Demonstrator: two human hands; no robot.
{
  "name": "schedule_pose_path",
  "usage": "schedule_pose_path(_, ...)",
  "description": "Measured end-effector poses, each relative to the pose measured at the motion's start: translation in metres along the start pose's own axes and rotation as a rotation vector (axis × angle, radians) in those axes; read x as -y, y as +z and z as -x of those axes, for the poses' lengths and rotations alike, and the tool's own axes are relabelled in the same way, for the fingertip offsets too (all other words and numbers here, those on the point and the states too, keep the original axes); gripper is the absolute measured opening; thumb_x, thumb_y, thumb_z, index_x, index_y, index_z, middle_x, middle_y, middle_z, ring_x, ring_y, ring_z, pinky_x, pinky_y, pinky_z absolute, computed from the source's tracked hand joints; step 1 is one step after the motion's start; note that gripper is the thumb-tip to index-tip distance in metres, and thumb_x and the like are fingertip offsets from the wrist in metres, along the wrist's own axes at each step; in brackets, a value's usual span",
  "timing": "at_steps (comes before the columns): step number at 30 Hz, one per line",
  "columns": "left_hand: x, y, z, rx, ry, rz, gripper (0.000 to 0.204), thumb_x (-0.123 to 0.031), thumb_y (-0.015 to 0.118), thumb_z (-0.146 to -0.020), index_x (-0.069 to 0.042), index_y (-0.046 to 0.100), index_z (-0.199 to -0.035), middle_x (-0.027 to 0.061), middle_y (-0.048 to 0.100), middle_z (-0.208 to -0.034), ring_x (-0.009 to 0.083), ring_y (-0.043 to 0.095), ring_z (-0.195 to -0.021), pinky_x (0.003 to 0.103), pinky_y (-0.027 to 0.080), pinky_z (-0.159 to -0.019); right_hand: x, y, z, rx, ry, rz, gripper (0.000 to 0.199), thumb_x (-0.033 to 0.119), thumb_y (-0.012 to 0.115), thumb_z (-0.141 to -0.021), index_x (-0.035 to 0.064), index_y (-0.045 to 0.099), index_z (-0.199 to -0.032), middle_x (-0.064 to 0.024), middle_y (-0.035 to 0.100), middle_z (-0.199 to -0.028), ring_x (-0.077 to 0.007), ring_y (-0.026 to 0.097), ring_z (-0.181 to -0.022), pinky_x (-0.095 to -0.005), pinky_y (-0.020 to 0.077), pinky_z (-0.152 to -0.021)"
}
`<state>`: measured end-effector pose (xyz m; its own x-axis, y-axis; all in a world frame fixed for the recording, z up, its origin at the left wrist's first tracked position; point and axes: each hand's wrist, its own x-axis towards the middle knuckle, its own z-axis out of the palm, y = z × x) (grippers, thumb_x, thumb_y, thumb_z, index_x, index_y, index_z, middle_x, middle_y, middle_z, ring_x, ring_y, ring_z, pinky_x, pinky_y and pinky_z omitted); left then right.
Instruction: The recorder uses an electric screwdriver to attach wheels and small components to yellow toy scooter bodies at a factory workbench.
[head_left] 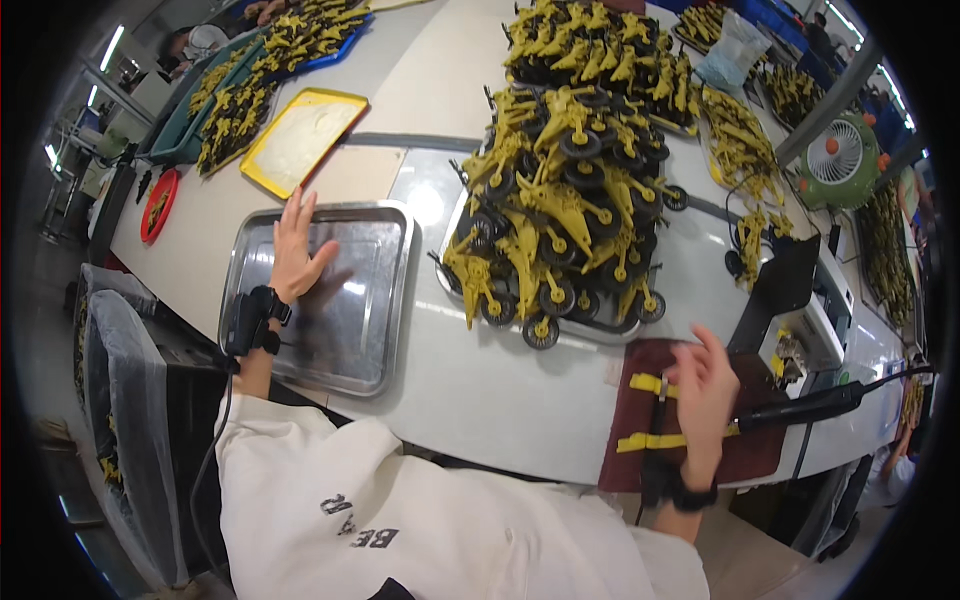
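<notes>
My left hand [293, 252] is spread over the silver metal tray [350, 340], fingers stretched toward its far edge and nothing in them. Whether it touches the tray is hard to tell. At the right, my right hand [706, 392] hovers over a dark red mat [625, 470], its fingers loosely bent, apart and a little blurred, with no object visible in them. Beside and partly under it lies a black part with yellow ends [650, 441]. A black electric screwdriver [800, 408] lies across the mat's right side, its tip close to my right wrist.
Yellow toy-like assemblies with black wheels [560, 220] are piled high on a tray at the centre. A yellow tray [305, 140] and a red dish [160, 205] stand at the far left. A green fan [840, 160] and a white device [815, 315] stand at the right.
</notes>
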<state>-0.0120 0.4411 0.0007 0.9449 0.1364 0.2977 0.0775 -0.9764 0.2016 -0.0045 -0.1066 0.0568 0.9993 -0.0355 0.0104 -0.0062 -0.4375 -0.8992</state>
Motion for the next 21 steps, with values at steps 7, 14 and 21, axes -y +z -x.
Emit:
schedule_pose_path(7,0.087,0.044,-0.096,0.225,-0.631,-0.099,0.046,-0.045,0.048,-0.084,-0.015,0.054,-0.118,0.0201,0.057,-0.113,0.0413,0.042,-0.117,0.067,0.015,-0.098,-0.004,-0.071,0.071,-0.440,0.033,0.090,0.023,0.009,0.046,-0.092,0.0001,0.053,-0.112,-0.0048,0.059,-0.077,-0.0066,0.053,-0.060,-0.0183,0.0413,-0.055)
schedule_pose_path(14,0.046,0.043,-0.111,0.039,-0.396,-0.164,0.033,-0.036,0.052,-0.084,-0.011,0.064,-0.102,0.0151,0.065,-0.097,0.0328,0.056,-0.098,0.058,0.034,-0.091,-0.011,-0.065,0.104,-0.518,0.260,0.134,0.021,0.012,0.046,-0.092,0.0001,0.055,-0.108,-0.0046,0.058,-0.074,-0.0080,0.053,-0.059,-0.0193,0.0416,-0.054)
schedule_pose_path(21,-0.003,0.054,-0.140,-0.058,-0.054,0.100,0.025,-0.024,0.060,-0.078,-0.001,0.065,-0.086,0.0173,0.064,-0.078,0.0351,0.061,-0.077,0.041,0.047,-0.071,-0.009,-0.069,0.111,-0.589,0.314,0.177,0.020,0.012,0.047,-0.092,-0.0001,0.056,-0.105,-0.0045,0.058,-0.073,-0.0082,0.053,-0.059,-0.0195,0.0417,-0.054)
